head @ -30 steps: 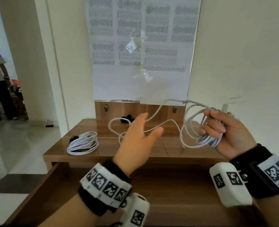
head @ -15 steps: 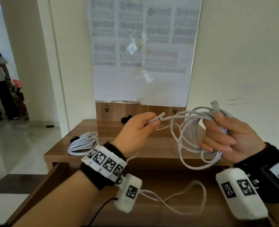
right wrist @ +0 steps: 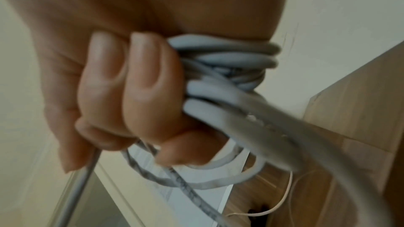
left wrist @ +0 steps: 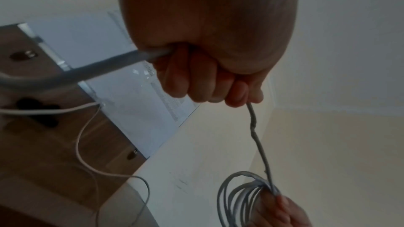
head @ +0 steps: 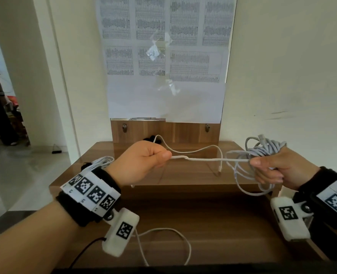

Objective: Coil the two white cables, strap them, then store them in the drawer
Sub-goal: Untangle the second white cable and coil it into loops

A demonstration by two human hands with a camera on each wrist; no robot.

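My right hand (head: 267, 170) grips a bundle of several loops of the grey-white cable (head: 262, 148), with its plug sticking up at the top. In the right wrist view my fingers (right wrist: 140, 78) curl round the loops (right wrist: 227, 58). A straight stretch of the same cable (head: 209, 160) runs left to my left hand (head: 153, 157), which holds it in a fist (left wrist: 203, 75). More of it lies as a loose loop (head: 175, 234) in the open drawer. The second white cable (head: 102, 161) lies coiled on the table's left side.
The wooden table (head: 183, 177) stands against the wall, and its open drawer (head: 233, 220) is right below my hands. A thin white wire (head: 195, 150) trails over the tabletop. Something small and black (head: 149, 139) lies at the back. A person stands in the doorway at far left.
My left hand, open a second ago, took hold of the loose cable and pulled it leftward, so the stretch between my hands is now straight. My right hand shifted right with the loops.
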